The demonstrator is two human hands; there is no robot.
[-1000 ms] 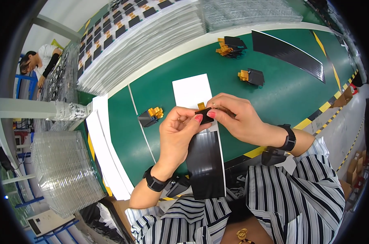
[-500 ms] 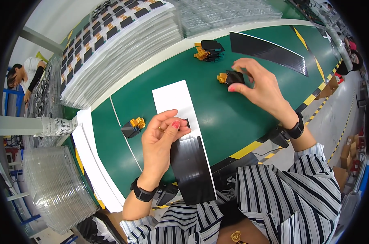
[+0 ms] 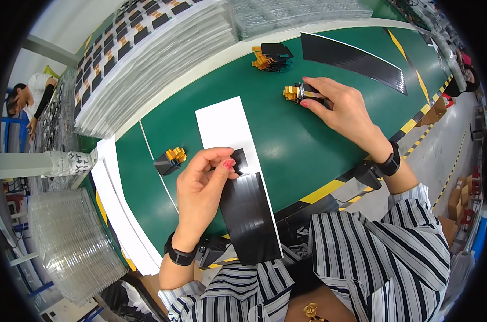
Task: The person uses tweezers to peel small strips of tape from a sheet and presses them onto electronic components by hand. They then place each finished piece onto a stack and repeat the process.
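My right hand [image 3: 344,110] is closed, thumb and fingers gripping a small stack of black flat parts with orange flex cables [image 3: 293,93]. The cables point left, and the stack is seen nearly edge-on. Over a white backing sheet [image 3: 222,121], the fingers of my left hand [image 3: 200,174] are pinched at a small black square piece [image 3: 245,161]. Part of that piece is hidden behind the fingertips. A black film strip [image 3: 249,214] covers the near part of the sheet. Left of my left hand lies another small pile of black parts with orange cables [image 3: 171,160].
A third pile of flex-cable parts [image 3: 274,58] sits far on the green table [image 3: 286,161]. Another black film strip [image 3: 356,61] lies far right. Tall stacks of clear trays [image 3: 163,70] line the back left. White sheets [image 3: 117,198] lie along the left edge. One person [image 3: 37,99] works far left.
The stack in my right hand has turned from showing its flat black face to nearly edge-on. More of the black square now shows beside my left fingertips.
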